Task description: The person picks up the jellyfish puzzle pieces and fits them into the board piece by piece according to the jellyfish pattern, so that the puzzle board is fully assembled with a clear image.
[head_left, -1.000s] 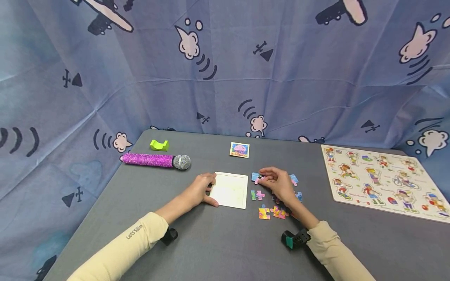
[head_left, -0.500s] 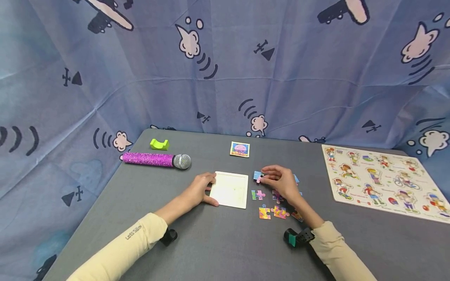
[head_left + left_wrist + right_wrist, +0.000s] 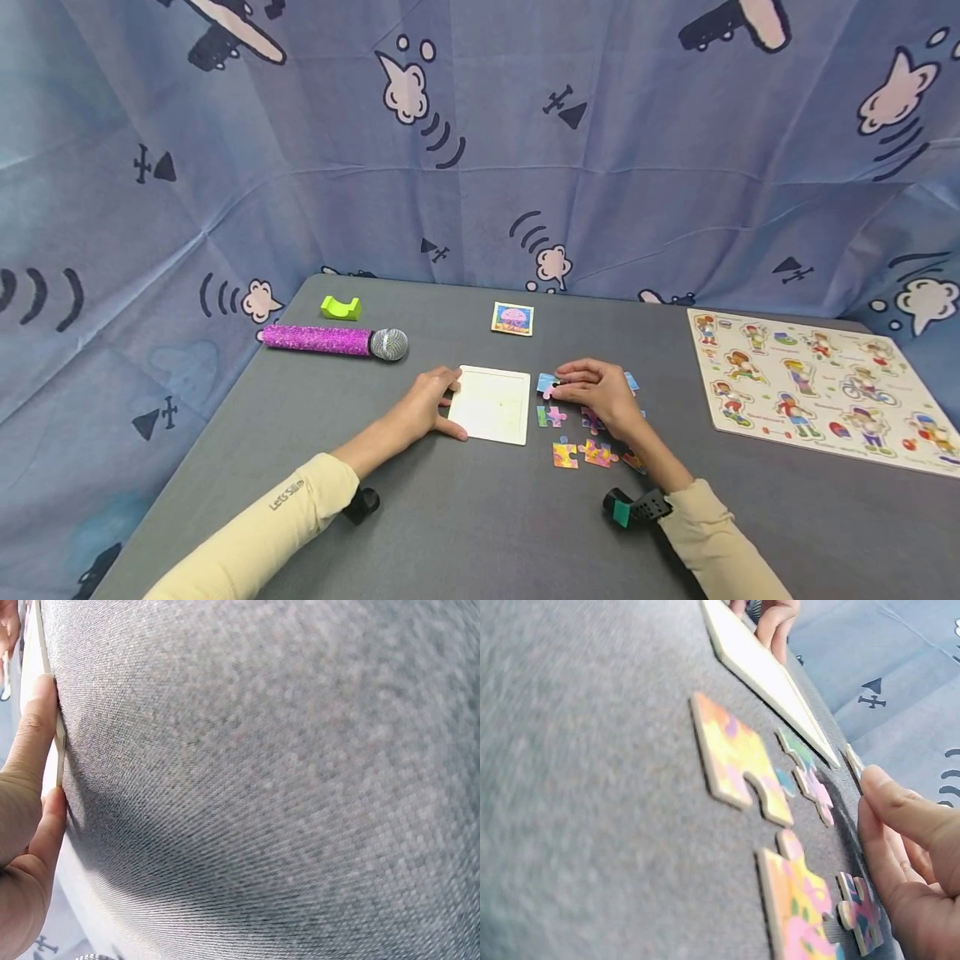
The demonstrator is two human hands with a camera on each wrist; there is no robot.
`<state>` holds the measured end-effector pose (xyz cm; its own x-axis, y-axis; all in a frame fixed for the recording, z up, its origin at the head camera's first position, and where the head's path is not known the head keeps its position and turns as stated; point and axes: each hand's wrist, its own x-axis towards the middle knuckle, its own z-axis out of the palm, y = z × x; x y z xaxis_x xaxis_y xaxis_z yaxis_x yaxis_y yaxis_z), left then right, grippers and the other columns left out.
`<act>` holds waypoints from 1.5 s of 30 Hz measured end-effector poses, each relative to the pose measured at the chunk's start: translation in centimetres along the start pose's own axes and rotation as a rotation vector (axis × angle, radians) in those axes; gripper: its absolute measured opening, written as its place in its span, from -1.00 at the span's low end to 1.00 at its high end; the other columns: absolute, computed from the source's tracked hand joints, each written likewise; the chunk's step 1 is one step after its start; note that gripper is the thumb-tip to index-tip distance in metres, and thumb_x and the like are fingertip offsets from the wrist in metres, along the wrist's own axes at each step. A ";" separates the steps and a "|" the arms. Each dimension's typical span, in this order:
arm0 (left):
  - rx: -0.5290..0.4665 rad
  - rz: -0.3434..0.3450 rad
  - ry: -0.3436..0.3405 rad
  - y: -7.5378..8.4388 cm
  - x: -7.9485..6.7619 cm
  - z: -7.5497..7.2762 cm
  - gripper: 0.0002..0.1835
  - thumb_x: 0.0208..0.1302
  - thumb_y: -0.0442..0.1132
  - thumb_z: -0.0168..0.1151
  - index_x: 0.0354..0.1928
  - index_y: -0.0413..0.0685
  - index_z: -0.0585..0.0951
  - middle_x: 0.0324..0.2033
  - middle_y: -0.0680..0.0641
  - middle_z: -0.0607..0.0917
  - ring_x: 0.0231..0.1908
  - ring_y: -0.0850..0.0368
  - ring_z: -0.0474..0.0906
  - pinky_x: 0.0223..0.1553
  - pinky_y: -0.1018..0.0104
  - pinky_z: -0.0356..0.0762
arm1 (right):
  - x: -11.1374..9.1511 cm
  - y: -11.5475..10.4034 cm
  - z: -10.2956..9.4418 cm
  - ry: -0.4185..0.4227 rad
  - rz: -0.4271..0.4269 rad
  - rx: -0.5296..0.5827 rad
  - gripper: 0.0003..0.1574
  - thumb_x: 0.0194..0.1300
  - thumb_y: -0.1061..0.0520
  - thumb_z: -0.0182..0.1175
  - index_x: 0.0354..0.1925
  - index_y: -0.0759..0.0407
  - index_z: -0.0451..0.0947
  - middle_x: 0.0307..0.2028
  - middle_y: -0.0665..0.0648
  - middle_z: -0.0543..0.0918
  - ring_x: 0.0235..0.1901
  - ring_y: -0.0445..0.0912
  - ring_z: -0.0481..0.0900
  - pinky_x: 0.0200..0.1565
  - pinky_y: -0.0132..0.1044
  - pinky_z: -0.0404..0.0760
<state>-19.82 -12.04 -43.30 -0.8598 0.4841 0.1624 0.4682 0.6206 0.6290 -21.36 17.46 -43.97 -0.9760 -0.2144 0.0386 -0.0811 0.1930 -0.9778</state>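
Observation:
In the head view my left hand [image 3: 423, 407] holds the left edge of a square white puzzle tray [image 3: 491, 406], thumb near its front corner. The left wrist view shows the thumb and a finger [image 3: 39, 724] along the edge of the tray. My right hand [image 3: 600, 395] pinches a blue and pink jigsaw piece [image 3: 545, 382] just right of the tray, partly covered by the fingertips. A green and pink piece [image 3: 551, 416], a yellow piece [image 3: 565, 455] and a yellow-pink piece [image 3: 598, 452] lie nearby on the table. Several others are partly hidden under the right hand and forearm.
Behind the tray lies a small picture card [image 3: 512, 319] with a pink jellyfish. At the left are a purple glitter microphone [image 3: 322, 341] and a lime green block [image 3: 341, 309]. A large picture board [image 3: 825, 383] covers the table's right side. A patterned blue cloth [image 3: 480, 150] hangs behind.
My right hand shifts slightly right with the pinched jigsaw piece, then back a little to the left. The left hand and the tray stay in place.

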 end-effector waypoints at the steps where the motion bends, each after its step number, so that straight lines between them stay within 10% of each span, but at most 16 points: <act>1: 0.000 -0.001 -0.001 0.0 0.0 0.0 0.02 -0.41 -0.24 0.67 0.16 -0.60 0.38 -0.19 -0.27 0.59 -0.19 -0.12 0.63 -0.20 0.43 0.64 | 0.0 0.0 0.0 -0.002 0.005 0.012 -0.54 0.07 0.37 0.37 -0.05 0.54 0.51 -0.14 0.43 0.65 -0.29 -0.25 0.69 -0.26 -0.43 0.65; 45: 0.004 0.025 -0.005 0.1 -0.1 -0.2 0.01 -0.40 -0.23 0.66 0.15 -0.61 0.38 -0.20 -0.27 0.56 -0.12 -0.14 0.57 -0.19 0.46 0.62 | 1.2 -0.8 3.2 -0.069 0.023 0.138 -0.57 0.03 0.51 0.32 -0.09 0.68 0.48 -0.16 0.48 0.64 -0.31 -0.16 0.71 -0.24 -0.41 0.66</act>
<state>-19.76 -12.11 -43.11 -0.8469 0.5023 0.1745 0.4903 0.6106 0.6219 -21.80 13.97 -43.79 -0.9606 -0.2778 0.0059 -0.0253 0.0662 -0.9975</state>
